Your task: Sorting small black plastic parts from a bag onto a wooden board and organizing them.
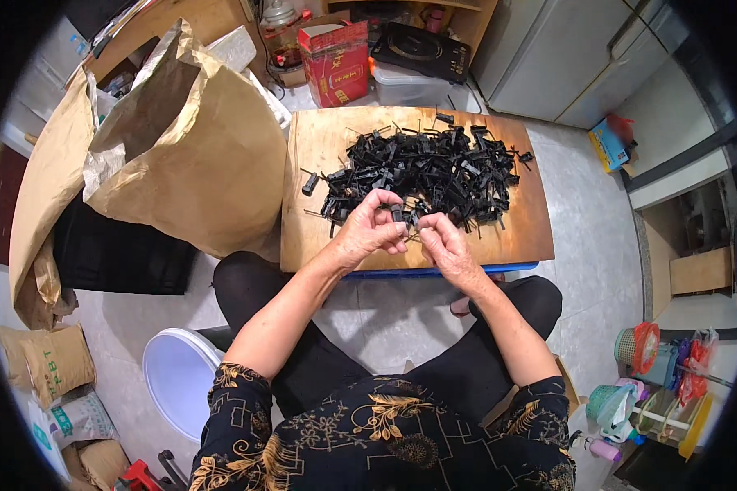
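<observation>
Black plastic forms the blocky piece [398, 214] clamped in the left hand's [367, 232] fingers, best held steady; the right hand's [452, 250] fingertips are drawn together, their grip unclear.

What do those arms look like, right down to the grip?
The left grip and right grip are bare human hands. The forearms are bare too. The sleeves, ending near the elbows, are black with gold leafy motifs and thin tan lines.

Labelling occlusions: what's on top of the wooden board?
A heap of small black parts, few strays around it; left hand and right hand at its near edge. Board beneath heap is hidden.
</observation>
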Action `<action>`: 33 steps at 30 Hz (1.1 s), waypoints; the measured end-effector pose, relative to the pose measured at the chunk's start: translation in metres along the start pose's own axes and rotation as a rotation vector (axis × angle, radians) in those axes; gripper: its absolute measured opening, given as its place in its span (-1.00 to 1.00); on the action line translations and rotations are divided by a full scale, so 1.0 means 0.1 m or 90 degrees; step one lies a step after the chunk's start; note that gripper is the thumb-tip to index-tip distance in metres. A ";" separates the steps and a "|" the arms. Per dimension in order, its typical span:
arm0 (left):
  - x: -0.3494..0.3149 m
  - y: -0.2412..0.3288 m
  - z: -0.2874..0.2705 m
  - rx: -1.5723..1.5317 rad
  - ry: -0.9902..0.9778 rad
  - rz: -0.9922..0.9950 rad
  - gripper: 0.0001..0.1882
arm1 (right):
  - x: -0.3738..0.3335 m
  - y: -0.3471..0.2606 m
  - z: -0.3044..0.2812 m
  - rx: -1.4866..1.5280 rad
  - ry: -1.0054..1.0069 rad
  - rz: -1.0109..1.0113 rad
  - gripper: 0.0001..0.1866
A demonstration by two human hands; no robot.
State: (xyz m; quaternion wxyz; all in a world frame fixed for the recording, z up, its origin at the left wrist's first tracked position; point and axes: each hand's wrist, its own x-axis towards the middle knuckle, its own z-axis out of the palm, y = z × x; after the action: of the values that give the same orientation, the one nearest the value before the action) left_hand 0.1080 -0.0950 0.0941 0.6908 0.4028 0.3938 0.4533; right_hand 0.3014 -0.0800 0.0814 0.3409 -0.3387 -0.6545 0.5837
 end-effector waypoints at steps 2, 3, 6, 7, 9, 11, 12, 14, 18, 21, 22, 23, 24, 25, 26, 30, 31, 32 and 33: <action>0.00 -0.03 0.02 0.052 0.003 0.015 -0.63 | 0.01 -0.01 0.05 0.063 -0.026 0.064 -0.81; 0.01 -0.07 0.02 0.114 0.005 0.038 -0.64 | 0.03 0.02 0.07 0.073 -0.034 0.067 -0.79; 0.03 -0.08 0.07 0.187 -0.005 0.067 -0.67 | 0.05 -0.01 0.05 0.043 -0.029 0.083 -0.77; 0.02 -0.08 0.08 0.207 -0.003 0.069 -0.68 | 0.05 0.00 0.05 0.044 -0.028 0.084 -0.77; 0.03 -0.08 0.11 0.228 -0.003 0.069 -0.70 | 0.06 0.03 0.05 0.022 -0.025 0.091 -0.76; 0.03 -0.08 0.12 0.258 0.001 0.065 -0.71 | 0.07 0.07 0.06 0.009 -0.024 0.076 -0.77; 0.04 -0.09 0.11 0.259 0.001 0.063 -0.71 | 0.07 0.08 0.06 -0.005 -0.025 0.059 -0.77; 0.05 -0.12 0.09 0.287 0.010 0.058 -0.72 | 0.07 0.08 0.08 0.003 -0.020 0.065 -0.77; 0.05 -0.14 0.12 0.301 0.023 0.048 -0.72 | 0.07 0.12 0.08 -0.016 -0.015 0.054 -0.77; 0.06 -0.22 0.14 0.409 0.072 0.109 -0.73 | 0.09 0.12 0.10 -0.082 0.016 0.070 -0.80; 0.06 -0.26 0.13 0.493 0.109 0.157 -0.73 | 0.10 0.13 0.12 -0.081 0.016 0.070 -0.80; 0.08 -0.29 0.14 0.575 0.143 0.206 -0.73 | 0.11 0.14 0.13 -0.110 0.038 0.041 -0.80; 0.09 -0.31 0.14 0.576 0.140 0.207 -0.73 | 0.11 0.16 0.13 -0.138 0.060 0.012 -0.80; 0.10 -0.33 0.13 0.590 0.150 0.227 -0.73 | 0.12 0.19 0.15 -0.138 0.063 0.012 -0.80; 0.11 -0.34 0.13 0.606 0.162 0.248 -0.73 | 0.13 0.21 0.16 -0.135 0.073 0.014 -0.79; 0.17 -0.27 0.18 0.462 0.184 0.192 -0.64 | 0.20 0.18 0.11 0.026 0.056 -0.016 -0.76; 0.18 -0.22 0.19 0.286 0.155 0.177 -0.66 | 0.20 0.16 0.10 0.045 0.076 -0.054 -0.75; 0.17 -0.15 0.20 0.110 0.125 0.159 -0.67 | 0.18 0.06 0.11 0.045 0.076 -0.055 -0.75; 0.15 -0.09 0.17 -0.086 0.083 0.104 -0.68 | 0.15 -0.04 0.11 0.122 0.090 -0.003 -0.76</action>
State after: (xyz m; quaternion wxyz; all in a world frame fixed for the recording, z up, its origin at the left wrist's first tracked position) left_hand 0.1306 -0.0871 0.0892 0.6499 0.3560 0.3726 0.5586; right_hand 0.2841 -0.0737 0.0850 0.4184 -0.3429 -0.5710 0.6176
